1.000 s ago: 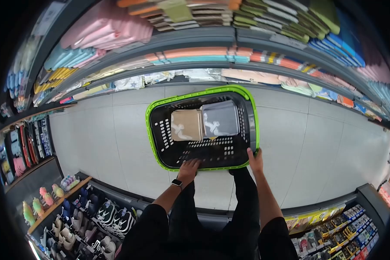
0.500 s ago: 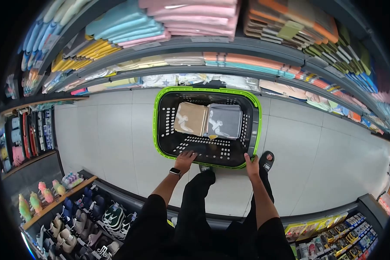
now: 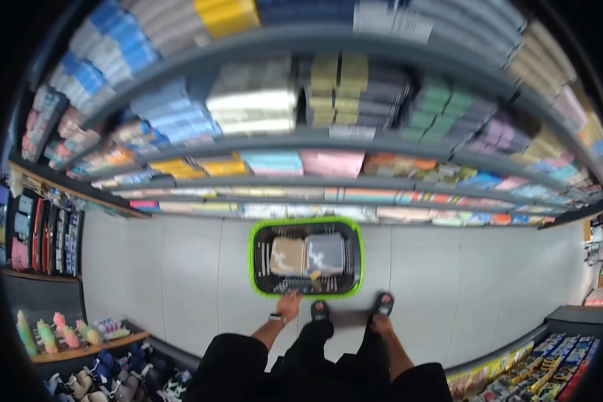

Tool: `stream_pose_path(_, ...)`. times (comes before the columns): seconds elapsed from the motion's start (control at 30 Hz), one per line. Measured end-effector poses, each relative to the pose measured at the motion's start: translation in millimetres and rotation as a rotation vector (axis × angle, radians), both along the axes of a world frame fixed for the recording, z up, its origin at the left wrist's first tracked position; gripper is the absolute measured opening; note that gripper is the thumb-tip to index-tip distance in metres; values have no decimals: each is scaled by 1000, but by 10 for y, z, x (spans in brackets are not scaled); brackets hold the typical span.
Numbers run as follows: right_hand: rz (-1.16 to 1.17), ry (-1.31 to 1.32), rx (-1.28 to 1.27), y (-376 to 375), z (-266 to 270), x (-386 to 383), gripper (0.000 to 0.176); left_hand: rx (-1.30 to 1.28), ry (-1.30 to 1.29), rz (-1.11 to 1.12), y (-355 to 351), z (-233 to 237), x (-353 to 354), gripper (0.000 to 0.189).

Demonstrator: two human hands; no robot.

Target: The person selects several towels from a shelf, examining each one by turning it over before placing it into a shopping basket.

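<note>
A black shopping basket [image 3: 306, 295] with a bright green rim stands on the floor in front of my feet. Inside lie two folded cloth stacks side by side: a beige one [image 3: 289, 256] on the left and a grey one [image 3: 325, 254] on the right, both with a white pattern. My left hand [image 3: 289, 305], below a wristwatch, has its fingers loosely apart just at the near rim, holding nothing visible. My right hand [image 3: 382, 325] hangs away from the basket near my right shoe, its fingers smeared by motion.
Tall shelves of folded towels [image 3: 331, 163] rise beyond the basket. Slippers [image 3: 90, 382] hang at lower left, below a ledge with colourful plush-like items [image 3: 60, 331]. Small packaged goods [image 3: 543, 368] fill a rack at lower right. Pale tiled floor [image 3: 435, 268] runs between the shelves.
My right hand has let go of the basket's rim and drawn back toward my leg. My left hand has come off the rim slightly. The view has tilted up, showing more shelves.
</note>
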State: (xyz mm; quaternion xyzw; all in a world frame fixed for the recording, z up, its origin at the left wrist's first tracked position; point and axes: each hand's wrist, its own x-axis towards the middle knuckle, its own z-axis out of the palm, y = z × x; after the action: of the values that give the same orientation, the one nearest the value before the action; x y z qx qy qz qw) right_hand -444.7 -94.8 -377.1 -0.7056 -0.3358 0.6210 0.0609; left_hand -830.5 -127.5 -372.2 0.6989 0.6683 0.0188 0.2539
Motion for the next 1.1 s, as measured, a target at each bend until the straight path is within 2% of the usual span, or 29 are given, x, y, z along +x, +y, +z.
stream_pose_path(0.03,20,-49,-30,34,255,31,29,-27,-7,5,-1,177,-18,38)
stream_pose_path(0.07,-127,-20,-37,-51,162,151,30,-28,-32,10,-18,357,-45,39)
stream_pose_path(0.1,-47,18,-54,-14,335,268,26,-35,-13,13,-40,496,-62,41)
stream_pose_path(0.13,-228,69,-95,-29,360,339,28,-35,-5,-4,-47,615,-75,42)
stream_pose_path(0.17,-300,79,-100,-12,481,374,33,74,10,-18,-82,642,-90,40)
stream_pose_path(0.23,-334,74,-133,96,744,437,37,30,1,8,-36,809,-79,35)
stream_pose_path(0.3,-359,52,-111,185,832,510,36,10,-166,37,198,1120,-58,31)
stream_pose_path(0.4,-404,117,-163,362,679,645,36,251,-468,40,1043,1686,-86,28)
stream_pose_path(0.43,-425,193,-228,463,677,684,35,399,-431,53,1421,2146,-64,24)
stream_pose_path(0.47,-409,205,-243,572,679,697,31,523,-399,96,1797,2902,27,23)
stream_pose_path(0.53,-393,221,-258,755,725,683,27,753,-418,110,2434,4079,94,22)
stream_pose_path(0.6,-279,151,-231,999,827,604,26,1121,-305,-14,2946,5068,100,23)
stream_pose_path(0.63,-274,156,-229,1105,779,614,26,1209,-279,-15,3105,5566,173,24)
stream_pose_path(0.7,16,300,-77,1341,565,599,32,1400,-147,-131,3439,6254,196,24)
stream_pose_path(0.77,-66,284,-77,1567,779,438,33,1406,-42,-199,3680,6758,285,29)
stream_pose_path(0.83,-154,267,-74,1755,940,263,33,1412,36,-240,3911,7034,350,32)
stream_pose_path(0.9,-160,342,-19,1887,1034,120,33,1211,237,-277,4098,7175,340,39)
stream_pose_path(0.93,-160,348,-16,1945,1078,44,33,1051,333,-204,4163,7194,315,43)
stream_pose_path(1.1,-120,513,52,2178,1465,-422,30,1043,313,-324,4464,7154,171,44)
